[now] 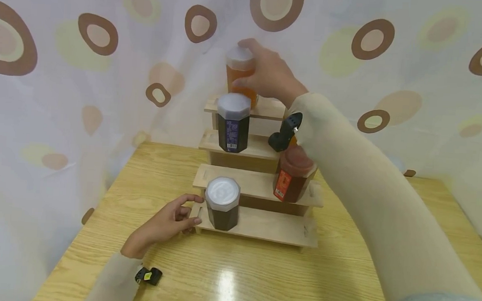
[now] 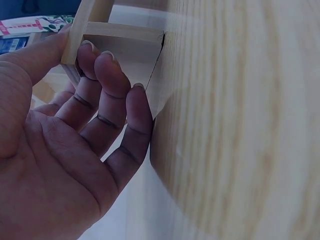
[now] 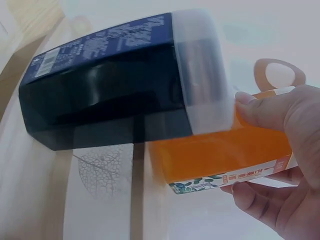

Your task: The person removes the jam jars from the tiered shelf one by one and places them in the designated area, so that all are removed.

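At the top of a four-step wooden rack point(image 1: 269, 223), my right hand point(image 1: 272, 74) grips an orange jar point(image 1: 240, 74) with a whitish lid. In the right wrist view, thumb and fingers hold this orange jar point(image 3: 215, 157) from opposite sides near its lid end. A dark jar with a purple label point(image 1: 232, 129) stands one step lower, in front of it. My left hand point(image 1: 159, 226) holds the left end of the bottom step. The left wrist view has the thumb on the wooden edge and curled fingers point(image 2: 110, 75) underneath.
A dark, white-lidded jar point(image 1: 222, 207) stands on the bottom step near my left hand. A red-lidded jar point(image 1: 295, 177) is on the second step, right, beneath my right forearm point(image 1: 347, 175). The rack stands on a wood-grain table point(image 1: 192, 272) before a patterned backdrop point(image 1: 161, 35).
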Demonstrator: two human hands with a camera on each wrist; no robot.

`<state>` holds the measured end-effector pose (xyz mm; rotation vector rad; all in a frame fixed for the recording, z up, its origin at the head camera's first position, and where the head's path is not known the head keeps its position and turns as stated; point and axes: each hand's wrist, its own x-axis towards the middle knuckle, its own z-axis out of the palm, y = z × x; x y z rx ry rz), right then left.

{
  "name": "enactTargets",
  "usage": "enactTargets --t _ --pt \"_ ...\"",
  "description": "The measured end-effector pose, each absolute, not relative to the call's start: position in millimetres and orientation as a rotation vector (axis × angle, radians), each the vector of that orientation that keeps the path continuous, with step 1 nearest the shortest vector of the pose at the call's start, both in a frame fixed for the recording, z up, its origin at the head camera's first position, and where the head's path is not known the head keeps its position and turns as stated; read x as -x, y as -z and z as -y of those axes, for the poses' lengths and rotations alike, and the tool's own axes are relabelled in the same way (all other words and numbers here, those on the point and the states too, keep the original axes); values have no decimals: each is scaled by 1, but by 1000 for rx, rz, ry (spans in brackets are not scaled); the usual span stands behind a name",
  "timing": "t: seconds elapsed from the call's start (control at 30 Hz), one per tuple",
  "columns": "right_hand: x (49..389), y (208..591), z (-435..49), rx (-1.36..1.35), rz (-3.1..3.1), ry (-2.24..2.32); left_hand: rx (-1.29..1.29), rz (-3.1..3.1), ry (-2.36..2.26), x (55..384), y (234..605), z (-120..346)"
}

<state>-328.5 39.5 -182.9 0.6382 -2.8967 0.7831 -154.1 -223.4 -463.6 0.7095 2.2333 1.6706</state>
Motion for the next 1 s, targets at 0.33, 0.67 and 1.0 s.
enactTargets --t 0.33,0.67,1.0 --pt "330 165 -59 -620 2866 -834 -665 -2236 -1669 153 462 225" --pt "325 156 -91 -541 2811 -932 -670 -2221 -1686 153 462 224" --pt "319 153 -136 -436 2793 -928 -654 -2196 -1688 154 461 221"
